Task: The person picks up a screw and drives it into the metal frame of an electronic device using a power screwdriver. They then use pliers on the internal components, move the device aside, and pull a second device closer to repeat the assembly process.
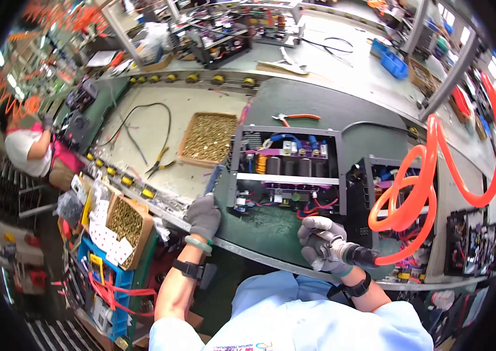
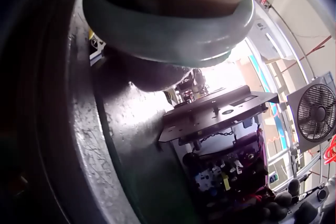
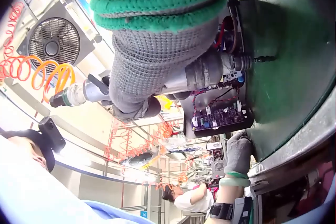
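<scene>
Right grip (image 1: pixel 323 244), screwdriver (image 1: pixel 360 255), green factory bench (image 1: pixel 271 234)

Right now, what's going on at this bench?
A person in grey gloves works at an open electronics chassis on the green mat. The right hand grips an air screwdriver fed by an orange coiled hose, just short of the chassis. The left hand rests on the mat beside its near corner.

Pneumatic screwdriver (image 1: pixel 358 255) in right hand (image 1: pixel 321 244)

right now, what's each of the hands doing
left hand: open, resting at the bench edge beside the metal case
right hand: gripping the air screwdriver
</scene>
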`<control>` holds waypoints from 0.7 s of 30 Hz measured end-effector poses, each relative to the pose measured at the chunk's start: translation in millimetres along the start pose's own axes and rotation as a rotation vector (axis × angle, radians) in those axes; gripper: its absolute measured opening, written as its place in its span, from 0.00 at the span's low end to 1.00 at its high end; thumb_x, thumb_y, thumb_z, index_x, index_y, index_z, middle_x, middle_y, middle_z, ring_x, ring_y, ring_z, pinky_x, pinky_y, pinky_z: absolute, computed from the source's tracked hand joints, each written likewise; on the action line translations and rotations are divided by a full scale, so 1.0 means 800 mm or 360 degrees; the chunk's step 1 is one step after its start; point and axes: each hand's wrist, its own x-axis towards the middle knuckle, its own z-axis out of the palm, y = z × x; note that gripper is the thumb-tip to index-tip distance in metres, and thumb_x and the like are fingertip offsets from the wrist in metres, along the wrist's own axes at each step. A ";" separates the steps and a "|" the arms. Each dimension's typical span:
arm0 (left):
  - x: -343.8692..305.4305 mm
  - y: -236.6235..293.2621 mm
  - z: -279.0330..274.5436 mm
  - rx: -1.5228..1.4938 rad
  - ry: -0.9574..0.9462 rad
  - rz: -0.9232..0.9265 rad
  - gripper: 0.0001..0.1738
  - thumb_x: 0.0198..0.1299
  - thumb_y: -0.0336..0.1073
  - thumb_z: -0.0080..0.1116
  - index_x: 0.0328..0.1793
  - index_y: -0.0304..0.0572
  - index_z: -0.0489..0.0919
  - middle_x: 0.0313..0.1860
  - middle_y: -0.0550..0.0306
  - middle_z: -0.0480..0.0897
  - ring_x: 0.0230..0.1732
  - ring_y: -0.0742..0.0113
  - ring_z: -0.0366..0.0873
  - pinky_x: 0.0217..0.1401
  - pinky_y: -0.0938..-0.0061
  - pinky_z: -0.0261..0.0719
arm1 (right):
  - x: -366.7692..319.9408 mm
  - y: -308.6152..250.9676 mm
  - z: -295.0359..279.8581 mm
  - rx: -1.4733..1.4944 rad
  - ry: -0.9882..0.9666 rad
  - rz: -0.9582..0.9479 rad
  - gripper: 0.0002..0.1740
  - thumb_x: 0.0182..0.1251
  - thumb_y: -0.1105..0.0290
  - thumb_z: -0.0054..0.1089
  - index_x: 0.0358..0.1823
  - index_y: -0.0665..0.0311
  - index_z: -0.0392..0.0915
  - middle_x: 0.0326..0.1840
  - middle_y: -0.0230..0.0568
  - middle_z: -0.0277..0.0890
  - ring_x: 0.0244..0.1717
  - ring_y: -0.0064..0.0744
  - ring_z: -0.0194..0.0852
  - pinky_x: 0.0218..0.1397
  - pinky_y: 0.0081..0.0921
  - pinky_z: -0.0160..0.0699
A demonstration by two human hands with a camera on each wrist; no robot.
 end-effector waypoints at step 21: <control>-0.057 0.103 -0.007 -0.1117 -0.0485 0.0358 0.16 0.57 0.32 0.52 0.51 0.40 0.81 0.36 0.44 0.82 0.39 0.51 0.81 0.43 0.62 0.77 | -0.099 -0.010 -0.072 -0.0650 0.0897 -0.0617 0.39 0.51 0.69 0.75 0.64 0.63 0.64 0.53 0.34 0.72 0.45 0.22 0.71 0.53 0.21 0.72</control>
